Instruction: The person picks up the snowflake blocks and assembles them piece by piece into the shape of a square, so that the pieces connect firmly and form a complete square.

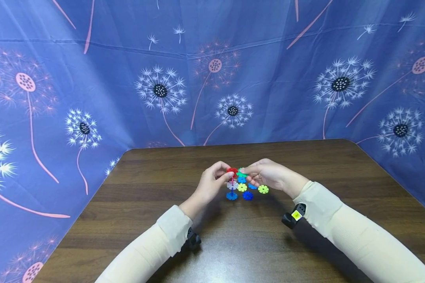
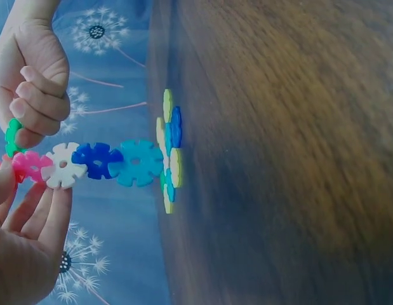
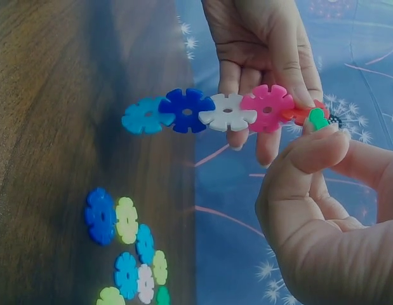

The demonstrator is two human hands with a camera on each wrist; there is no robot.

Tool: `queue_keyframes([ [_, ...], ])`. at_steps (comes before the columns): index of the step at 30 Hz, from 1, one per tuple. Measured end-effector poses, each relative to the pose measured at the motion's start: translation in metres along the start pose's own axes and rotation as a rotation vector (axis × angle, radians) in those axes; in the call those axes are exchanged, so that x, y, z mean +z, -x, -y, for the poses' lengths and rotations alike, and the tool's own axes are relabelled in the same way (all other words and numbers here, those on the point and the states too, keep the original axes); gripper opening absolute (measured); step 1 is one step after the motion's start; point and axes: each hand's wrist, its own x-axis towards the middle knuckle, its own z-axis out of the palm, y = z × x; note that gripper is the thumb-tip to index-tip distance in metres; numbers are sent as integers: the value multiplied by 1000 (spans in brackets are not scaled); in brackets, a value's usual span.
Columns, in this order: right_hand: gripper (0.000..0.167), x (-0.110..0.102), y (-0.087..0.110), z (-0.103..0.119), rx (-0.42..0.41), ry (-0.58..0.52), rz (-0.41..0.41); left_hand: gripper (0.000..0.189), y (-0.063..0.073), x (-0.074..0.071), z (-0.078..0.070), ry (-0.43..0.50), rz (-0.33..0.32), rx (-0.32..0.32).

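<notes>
My left hand [image 1: 212, 177] pinches a red flower-shaped disc [image 1: 231, 170] at the top of a chain of slotted plastic discs. Below the red one hang a pink disc [image 3: 267, 109], a white disc [image 3: 228, 112], a dark blue disc [image 3: 186, 110] and a light blue disc [image 3: 145, 116], joined edge to edge. My right hand [image 1: 269, 175] pinches a green disc [image 3: 318, 119] between thumb and forefinger, right at the red disc's edge. Fingertips partly cover where green and red meet. I cannot tell whether the chain's lower end touches the table.
Several loose discs lie on the brown wooden table [image 1: 134, 220] under and beside my hands, among them a yellow one [image 1: 263, 189] and a dark blue one [image 1: 247, 195]. A blue dandelion-print cloth [image 1: 269, 78] hangs behind the table and along its sides.
</notes>
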Motion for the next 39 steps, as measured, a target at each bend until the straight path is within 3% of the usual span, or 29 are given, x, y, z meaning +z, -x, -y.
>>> queue_keyframes([
  [8,21,2,-2,0,-1,-9,-5,17,-2,1,0,179,-84,-61],
  [16,17,7,-1,4,-9,-21,-13,16,-3,1,-2,267,-109,-101],
  [32,15,18,1,3,-6,22,-80,16,3,3,-7,206,-125,-126],
  [39,15,17,2,5,-16,12,-52,16,1,3,-7,164,-114,-109],
])
